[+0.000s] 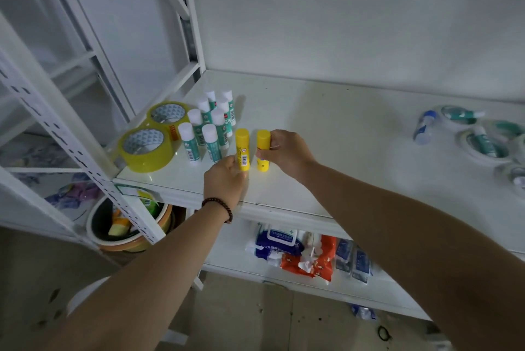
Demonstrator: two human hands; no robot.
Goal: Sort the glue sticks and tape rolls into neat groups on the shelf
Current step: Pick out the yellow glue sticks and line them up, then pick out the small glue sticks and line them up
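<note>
Step in hand: standing yellow glue sticks on the shelf. Left hand gripped one stick, right hand the other, just right of the green-and-white sticks. Next, likely: release both upright, then reach right for the tape rolls.

Glossy yellow tape rolls, smooth white shelf

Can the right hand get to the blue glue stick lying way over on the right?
Probably yes. The right hand would first have to let go of the yellow glue stick. The shelf between it and the blue glue stick is bare, so nothing blocks the way.
</note>
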